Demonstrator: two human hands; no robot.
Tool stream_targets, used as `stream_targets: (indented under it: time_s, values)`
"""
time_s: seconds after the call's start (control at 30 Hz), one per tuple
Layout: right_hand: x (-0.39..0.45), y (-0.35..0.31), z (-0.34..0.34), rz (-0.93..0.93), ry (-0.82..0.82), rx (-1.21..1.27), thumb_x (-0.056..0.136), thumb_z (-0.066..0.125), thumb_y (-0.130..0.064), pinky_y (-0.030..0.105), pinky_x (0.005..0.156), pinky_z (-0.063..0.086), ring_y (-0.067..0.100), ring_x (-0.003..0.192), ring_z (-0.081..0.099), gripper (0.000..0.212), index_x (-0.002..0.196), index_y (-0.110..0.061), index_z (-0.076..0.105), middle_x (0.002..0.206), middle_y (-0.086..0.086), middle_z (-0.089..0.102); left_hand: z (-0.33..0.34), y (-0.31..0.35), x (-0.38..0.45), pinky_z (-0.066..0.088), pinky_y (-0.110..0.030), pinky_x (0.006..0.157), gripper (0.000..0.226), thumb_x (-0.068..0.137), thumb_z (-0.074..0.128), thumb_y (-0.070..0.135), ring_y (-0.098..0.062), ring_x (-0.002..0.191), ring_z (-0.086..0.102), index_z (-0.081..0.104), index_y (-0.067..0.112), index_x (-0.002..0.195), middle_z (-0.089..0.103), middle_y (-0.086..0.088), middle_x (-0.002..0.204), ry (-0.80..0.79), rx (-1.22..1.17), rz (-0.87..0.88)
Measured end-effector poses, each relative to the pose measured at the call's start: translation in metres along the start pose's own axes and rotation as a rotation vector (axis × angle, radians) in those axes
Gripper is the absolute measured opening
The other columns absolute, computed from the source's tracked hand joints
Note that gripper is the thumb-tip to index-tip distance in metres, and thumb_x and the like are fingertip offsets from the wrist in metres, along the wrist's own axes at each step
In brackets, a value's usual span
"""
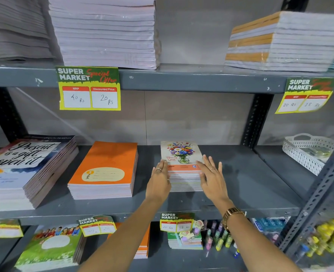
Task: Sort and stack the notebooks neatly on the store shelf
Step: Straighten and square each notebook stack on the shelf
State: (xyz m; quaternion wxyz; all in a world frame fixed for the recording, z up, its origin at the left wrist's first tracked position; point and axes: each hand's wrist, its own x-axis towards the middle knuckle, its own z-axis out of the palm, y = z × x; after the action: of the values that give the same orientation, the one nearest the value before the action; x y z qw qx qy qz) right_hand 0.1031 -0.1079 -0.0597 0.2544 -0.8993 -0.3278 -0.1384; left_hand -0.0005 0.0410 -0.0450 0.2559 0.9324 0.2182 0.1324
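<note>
My single head-worn view faces forward and slightly down, close to the grey middle shelf point(240, 179) at 12 o'clock; no second view overlaps.

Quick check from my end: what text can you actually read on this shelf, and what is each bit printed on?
"SUPER MARKET Special Offer", "MRP 40 Rs", "Discounted Price 20 Rs": upper left price tag
"SUPER MARKET", "20 Rs", "18 Rs": upper right price tag
"SUPER MARKET", "20 Rs", "18 Rs": lower price tag
"Present is a gift, open it": left notebook stack
Floral notebook stack script: too blurred.
</note>
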Motion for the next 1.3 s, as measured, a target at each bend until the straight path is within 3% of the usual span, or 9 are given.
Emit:
stream_targets:
  time_s: [0.23, 0.67, 0.87, 0.97, 1.03, 1.13, 1.2, 1.3]
  values:
    - [-0.002, 0.012, 0.003, -0.038, 0.042, -0.034, 0.098, 0.04, -0.014, 0.037, 0.119, 0.004, 0.025, 0.143, 0.03, 0.039, 0.136, -0.011, 0.05, 0.144, 0.006, 0.049, 0.0, -0.001, -0.001, 0.037, -0.042, 0.11, 0.064, 0.093, 0.042, 0.002, -0.029, 0.146, 0.017, 0.015, 0.02, 0.148, 0.016, 0.004, 0.159, -0.007, 0.095, 0.021]
    - [-0.004, 0.014, 0.009, -0.055, 0.112, -0.039, 0.093, 0.052, -0.001, 0.039, 0.115, 0.016, 0.03, 0.132, 0.048, 0.036, 0.128, -0.006, 0.058, 0.133, 0.011, 0.06, -0.003, -0.004, -0.001, 0.049, -0.036, 0.099, 0.061, 0.092, 0.044, 0.001, -0.024, 0.126, 0.051, 0.021, 0.02, 0.146, 0.025, 0.004, 0.157, 0.026, 0.103, 0.038]
    - [-0.005, 0.013, 0.008, -0.052, 0.083, -0.046, 0.095, 0.049, -0.003, 0.033, 0.115, 0.014, 0.026, 0.135, 0.045, 0.038, 0.133, -0.008, 0.053, 0.138, 0.008, 0.055, -0.002, -0.006, -0.001, 0.049, -0.035, 0.097, 0.061, 0.092, 0.043, 0.001, -0.024, 0.117, 0.058, 0.022, 0.022, 0.146, 0.031, 0.002, 0.154, 0.028, 0.073, 0.031]
    - [-0.006, 0.009, 0.005, -0.045, 0.073, -0.014, 0.098, 0.043, -0.009, 0.033, 0.118, 0.017, 0.024, 0.139, 0.038, 0.039, 0.137, -0.01, 0.048, 0.145, 0.007, 0.048, 0.0, -0.009, -0.002, 0.048, -0.035, 0.099, 0.058, 0.096, 0.043, 0.008, -0.023, 0.121, 0.054, 0.019, 0.024, 0.147, 0.027, 0.003, 0.156, 0.016, 0.031, 0.029]
    - [-0.007, 0.007, 0.002, -0.048, 0.049, -0.052, 0.1, 0.031, -0.021, 0.033, 0.119, 0.011, 0.024, 0.143, 0.029, 0.044, 0.141, -0.012, 0.042, 0.15, 0.007, 0.041, 0.001, -0.011, -0.005, 0.048, -0.037, 0.101, 0.055, 0.098, 0.041, 0.018, -0.022, 0.125, 0.051, 0.017, 0.024, 0.147, 0.022, 0.004, 0.157, -0.003, -0.026, 0.051]
    - [-0.009, 0.003, 0.001, -0.069, 0.01, -0.121, 0.085, 0.003, -0.043, 0.033, 0.117, -0.003, 0.023, 0.148, 0.01, 0.072, 0.149, -0.016, 0.024, 0.159, 0.007, 0.018, -0.002, -0.016, -0.007, 0.04, -0.042, 0.108, 0.056, 0.097, 0.041, 0.027, -0.027, 0.141, 0.031, 0.015, 0.026, 0.147, 0.012, 0.005, 0.159, -0.002, -0.036, 0.071]
    - [-0.01, -0.002, 0.003, -0.054, 0.027, -0.129, 0.083, 0.004, -0.046, 0.033, 0.118, -0.009, 0.022, 0.148, 0.002, 0.075, 0.151, -0.016, 0.015, 0.16, 0.008, 0.009, -0.008, -0.022, -0.007, 0.025, -0.042, 0.116, 0.059, 0.098, 0.038, 0.03, -0.026, 0.148, 0.009, 0.008, 0.022, 0.149, 0.003, 0.003, 0.161, 0.021, 0.026, 0.068]
    - [-0.009, -0.019, 0.007, -0.066, 0.048, -0.184, 0.088, 0.021, -0.043, 0.029, 0.116, -0.015, 0.021, 0.143, 0.01, 0.069, 0.148, -0.009, 0.024, 0.156, 0.013, 0.024, -0.021, -0.036, -0.009, 0.003, -0.032, 0.12, 0.059, 0.099, 0.03, 0.034, -0.019, 0.148, -0.001, 0.005, 0.017, 0.149, 0.0, -0.001, 0.16, 0.092, 0.143, 0.083]
